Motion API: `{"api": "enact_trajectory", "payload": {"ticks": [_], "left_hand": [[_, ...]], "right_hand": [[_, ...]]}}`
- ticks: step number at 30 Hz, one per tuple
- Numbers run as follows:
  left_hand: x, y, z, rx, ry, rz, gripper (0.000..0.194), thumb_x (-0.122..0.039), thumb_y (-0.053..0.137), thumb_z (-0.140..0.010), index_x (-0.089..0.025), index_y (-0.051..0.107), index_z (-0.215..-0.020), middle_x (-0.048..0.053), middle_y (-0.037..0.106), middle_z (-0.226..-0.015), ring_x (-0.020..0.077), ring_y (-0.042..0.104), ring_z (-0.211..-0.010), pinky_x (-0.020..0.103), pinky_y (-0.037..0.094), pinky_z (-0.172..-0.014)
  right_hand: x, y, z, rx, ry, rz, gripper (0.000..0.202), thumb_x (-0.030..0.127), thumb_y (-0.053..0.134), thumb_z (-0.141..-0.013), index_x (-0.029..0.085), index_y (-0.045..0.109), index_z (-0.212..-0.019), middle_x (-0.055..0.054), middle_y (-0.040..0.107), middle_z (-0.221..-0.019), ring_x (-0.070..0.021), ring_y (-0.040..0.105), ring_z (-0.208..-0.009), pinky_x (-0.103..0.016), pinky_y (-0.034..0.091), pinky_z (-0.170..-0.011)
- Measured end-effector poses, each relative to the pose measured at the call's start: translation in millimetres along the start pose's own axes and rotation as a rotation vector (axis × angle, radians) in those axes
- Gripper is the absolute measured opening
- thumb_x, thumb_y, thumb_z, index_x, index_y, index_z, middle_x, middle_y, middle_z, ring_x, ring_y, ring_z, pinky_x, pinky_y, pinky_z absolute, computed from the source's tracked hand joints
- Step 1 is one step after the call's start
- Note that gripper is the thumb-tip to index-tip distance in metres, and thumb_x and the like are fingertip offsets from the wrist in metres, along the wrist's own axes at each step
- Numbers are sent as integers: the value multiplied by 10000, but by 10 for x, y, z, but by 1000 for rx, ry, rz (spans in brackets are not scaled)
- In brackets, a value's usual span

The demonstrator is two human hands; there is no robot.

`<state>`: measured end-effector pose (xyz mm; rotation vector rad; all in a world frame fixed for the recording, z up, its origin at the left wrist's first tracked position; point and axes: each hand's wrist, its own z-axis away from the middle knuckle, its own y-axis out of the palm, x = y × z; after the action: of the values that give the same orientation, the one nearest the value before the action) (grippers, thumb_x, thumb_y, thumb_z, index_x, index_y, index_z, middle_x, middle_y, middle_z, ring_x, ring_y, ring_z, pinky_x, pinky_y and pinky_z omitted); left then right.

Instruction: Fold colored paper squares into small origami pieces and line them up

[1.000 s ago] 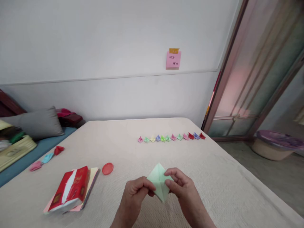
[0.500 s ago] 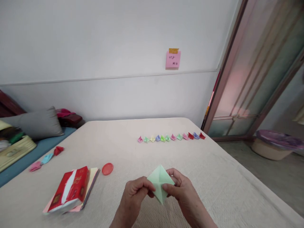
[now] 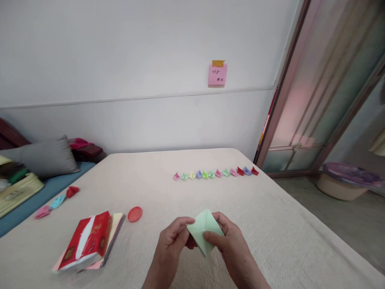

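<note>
A pale green folded paper (image 3: 200, 228), diamond-shaped with a crease down its middle, is held above the near part of the table. My right hand (image 3: 230, 237) pinches it, thumb across the front and fingers behind its right side. At the left corner, my left hand (image 3: 174, 235) has its index finger along the edge and its thumb beside it; its other fingers are partly hidden behind the paper. Farther back, a row of several small folded paper figures (image 3: 205, 174) in pink, green, yellow, blue and red stands on the table.
On the light cloth-covered table (image 3: 144, 180) lie a red tissue pack (image 3: 87, 241) on coloured paper sheets (image 3: 116, 224), a red round lid (image 3: 135, 214) and three folded papers (image 3: 58, 201) at left. A pink note (image 3: 217, 75) is taped to the wall. A covered tub (image 3: 344, 182) stands right.
The left index finger has moved up from the paper's front to its left edge. The paper has turned slightly, and the right thumb stays on its front. The view has shifted slightly.
</note>
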<state>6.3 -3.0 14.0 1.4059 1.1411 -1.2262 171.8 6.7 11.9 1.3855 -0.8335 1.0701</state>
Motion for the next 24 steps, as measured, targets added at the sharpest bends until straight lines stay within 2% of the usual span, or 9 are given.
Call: {"api": "enact_trajectory", "payload": {"ticks": [2,4,8,10,15,19,24], "left_hand": [[9,21,-8,-73,-86,122,284,-341,493,-896,-188,612,-1103,23,664,-684,168,596,-685,285,457,-674],[29,46,-25,-100,-136,213,308,-370,480,-905,-177,592,-1118,46,677,-753,176,603,-748,299,459,-712],[111,103,-73,-4,-151,271,259,-377,687,-759,-141,637,-854,11,619,-693,134,545,-645,258,432,-632],[139,128,-86,-10,-139,257,226,-337,725,-723,-137,629,-769,-19,570,-630,114,499,-594,242,407,-592],[66,160,-67,-108,-103,127,211,-283,673,-765,-130,609,-634,-39,509,-535,102,451,-545,222,368,-548],[-10,179,-53,-104,-92,113,253,-298,661,-767,-140,590,-582,-34,517,-526,105,465,-536,213,382,-535],[-8,187,-41,-101,-92,69,294,-319,661,-754,-153,545,-541,-39,489,-503,108,457,-519,215,380,-524]], "right_hand": [[8,2,5,-18,-1,-22,172,86,624,-692,176,616,-838,10,637,-696,-156,523,-641,-256,377,-592],[19,15,11,-47,-9,-38,166,99,640,-683,178,618,-827,15,631,-687,-149,510,-634,-250,377,-589],[20,60,20,-85,-20,-24,151,115,660,-670,183,606,-794,22,614,-661,-145,493,-619,-246,383,-570],[4,80,21,-76,-18,-3,149,117,666,-666,184,602,-783,24,607,-648,-144,492,-608,-247,388,-556],[-29,110,7,-38,-1,1,157,109,666,-672,175,605,-801,23,611,-644,-144,497,-601,-245,402,-540],[-28,122,5,-42,-13,-43,158,102,661,-680,166,605,-814,20,614,-651,-139,497,-601,-239,408,-538],[-40,126,13,-12,6,-49,169,114,674,-682,166,604,-826,18,616,-654,-146,511,-598,-246,418,-530]]}}
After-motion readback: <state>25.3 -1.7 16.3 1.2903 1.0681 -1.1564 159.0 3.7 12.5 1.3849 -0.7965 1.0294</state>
